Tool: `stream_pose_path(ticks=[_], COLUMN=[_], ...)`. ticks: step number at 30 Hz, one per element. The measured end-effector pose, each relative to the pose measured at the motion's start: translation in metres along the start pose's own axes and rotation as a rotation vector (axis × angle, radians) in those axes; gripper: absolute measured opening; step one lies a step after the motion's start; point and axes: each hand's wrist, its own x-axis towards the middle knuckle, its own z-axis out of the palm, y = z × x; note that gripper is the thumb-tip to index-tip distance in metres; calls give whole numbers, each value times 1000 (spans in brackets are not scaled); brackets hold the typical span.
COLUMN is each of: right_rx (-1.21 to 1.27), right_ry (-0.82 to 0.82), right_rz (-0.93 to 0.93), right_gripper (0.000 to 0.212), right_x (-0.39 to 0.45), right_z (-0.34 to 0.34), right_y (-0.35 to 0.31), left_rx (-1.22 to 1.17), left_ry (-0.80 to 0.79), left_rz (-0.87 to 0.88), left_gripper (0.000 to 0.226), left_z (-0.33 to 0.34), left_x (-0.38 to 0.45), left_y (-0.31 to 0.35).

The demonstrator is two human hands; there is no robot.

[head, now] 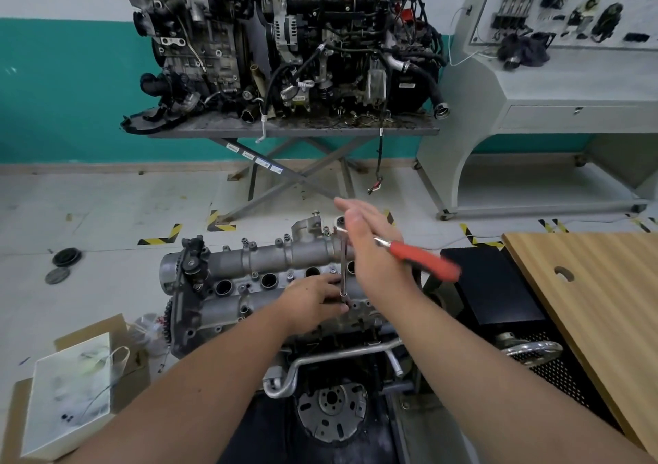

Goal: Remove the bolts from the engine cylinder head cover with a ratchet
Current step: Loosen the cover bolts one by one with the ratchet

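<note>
The grey cylinder head cover (277,257) lies on the engine in front of me, with several bolts (333,270) standing along its edges. A ratchet with a red handle (423,260) sits on a long chrome extension bar (343,267) that stands upright on the cover's right part. My left hand (313,301) pinches the lower end of the bar where it meets the cover; the bolt under it is hidden. My right hand (370,249) lies against the ratchet handle near its head (341,222), fingers straight, palm pressing on it.
A wooden tabletop (587,303) and a black box (495,285) stand close on the right. A white box (67,392) on cardboard lies at the lower left. Behind, a large engine (285,53) sits on a scissor stand, and a grey training console (534,89) stands at the right.
</note>
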Motion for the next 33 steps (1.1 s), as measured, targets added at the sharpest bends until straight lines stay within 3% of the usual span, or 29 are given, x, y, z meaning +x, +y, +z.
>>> stream_pose_path(ticks=[2, 4, 9, 15, 17, 19, 21, 22, 24, 26, 28, 30, 31, 33], right_rx=[-434, -716, -1051, -1330, -1372, -1371, -1169, -935, -266, 360, 681, 805, 770, 400], right_ry=[9, -12, -214, -555, -585, -570, -577, -557, -452, -281, -101, -34, -53, -85], right_rz=[-460, -687, -638, -543, -527, -493, -230, -23, 393, 598, 617, 563, 503, 281], right_gripper=[26, 31, 36, 64, 63, 47, 33, 31, 25, 24, 28, 25, 23, 18], right_x=[4, 9, 14, 21, 26, 35, 42, 44, 40, 30, 21, 15, 12, 3], right_z=[-3, -3, -12, -25, -24, -21, -18, -18, -15, -9, -4, -2, -1, 0], right_y=[9, 12, -8, -31, -39, -43, -45, -46, -44, -37, -28, -18, -13, -3], left_rx=[-84, -108, -31, -14, 20, 23, 0, 1, 21, 46, 48, 39, 30, 1], left_ry=[31, 36, -10, -6, -8, -12, -7, -7, -14, -22, -22, -16, -10, 5], left_rz=[-42, -53, -9, 9, 6, -7, -9, -7, -7, -9, -8, -4, -1, 18], left_gripper=[26, 35, 19, 14, 17, 20, 21, 22, 24, 26, 26, 25, 24, 22], left_z=[1, 1, 1, 1, 1, 1, 1, 1, 1, 0, 0, 0, 0, 1], left_x=[-1, -1, 1, 1, 2, 2, 2, 2, 3, 3, 3, 3, 2, 1], left_y=[1, 0, -1, -3, -3, -3, -3, -3, -3, -3, -2, -1, -1, 0])
